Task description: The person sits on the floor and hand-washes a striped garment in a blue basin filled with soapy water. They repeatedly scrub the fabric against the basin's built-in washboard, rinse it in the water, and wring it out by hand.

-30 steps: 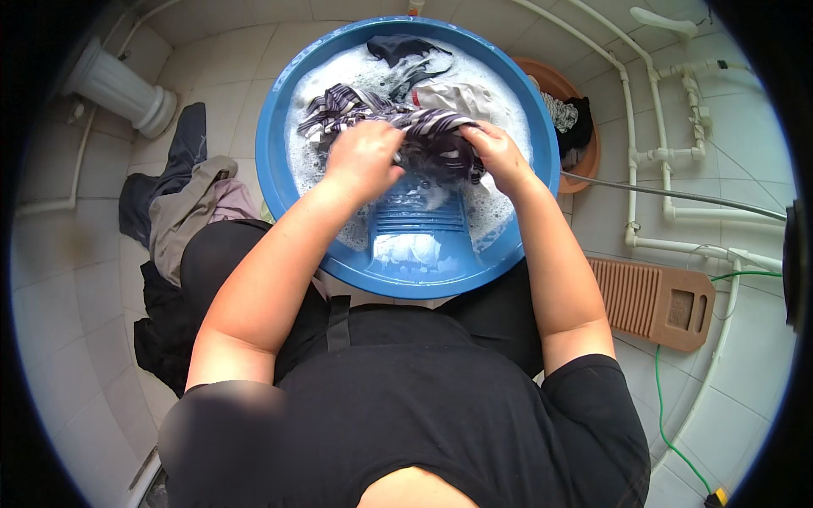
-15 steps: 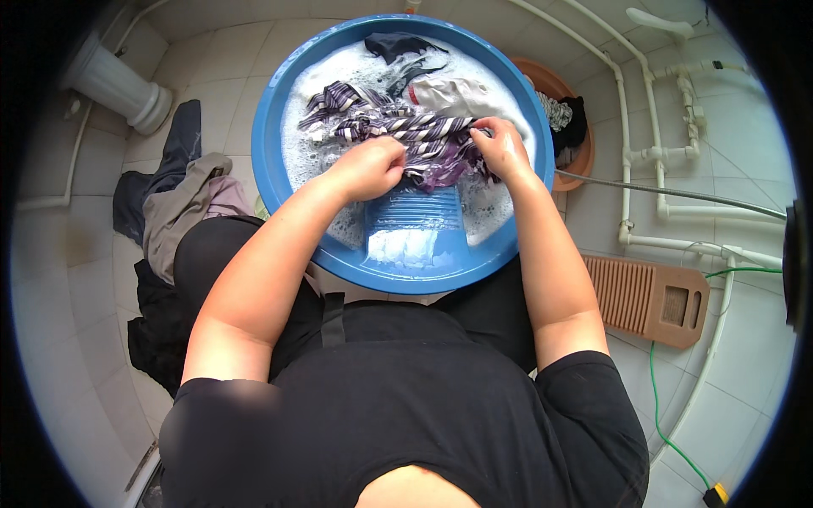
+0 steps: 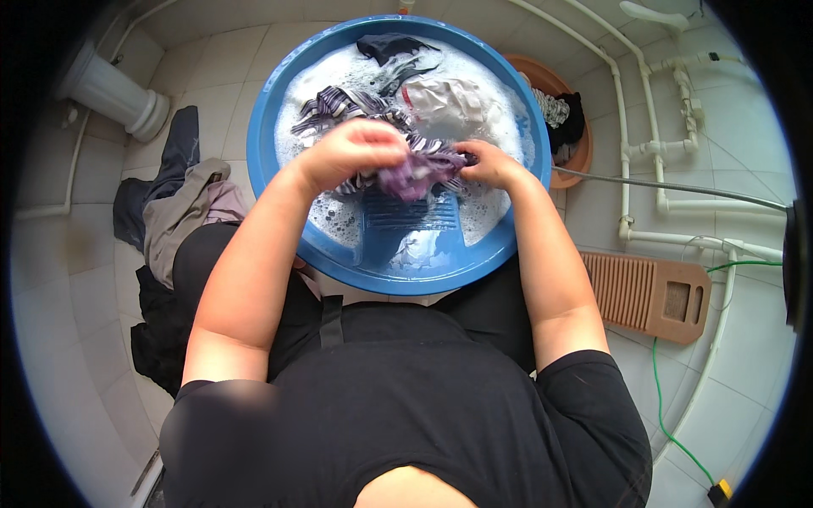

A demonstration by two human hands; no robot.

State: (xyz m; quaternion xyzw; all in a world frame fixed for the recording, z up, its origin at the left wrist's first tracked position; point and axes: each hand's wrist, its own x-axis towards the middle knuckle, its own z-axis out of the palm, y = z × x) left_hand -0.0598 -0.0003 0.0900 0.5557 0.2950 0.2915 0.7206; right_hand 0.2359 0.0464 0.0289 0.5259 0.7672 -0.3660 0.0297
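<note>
A wet purple, black and white striped garment [image 3: 343, 108] lies bunched in a round blue washtub [image 3: 269, 127] of foamy water. Its purple part is lifted above the tub's ribbed washboard [image 3: 411, 218]. My left hand [image 3: 354, 154], slightly blurred, is closed at the garment's left side, fingers curled against the purple cloth. On the other side my right hand [image 3: 493, 166] pinches the bunched fabric between thumb and fingers. Beyond the hands, a whitish cloth [image 3: 449, 102] with a red edge and a dark cloth [image 3: 394, 46] sit in the suds.
Behind the tub on the right, an orange-brown basin [image 3: 583, 165] holds more clothes. A brown washboard [image 3: 648, 292] lies on the floor at right, near white pipes [image 3: 625, 152] and a green cord [image 3: 660, 415]. Clothes [image 3: 182, 203] are piled at left beside a white pedestal [image 3: 118, 93].
My left hand has risen, blurring, and the purple part of the garment has bunched up between my hands. My right hand has shifted slightly left and down, its grip kept.
</note>
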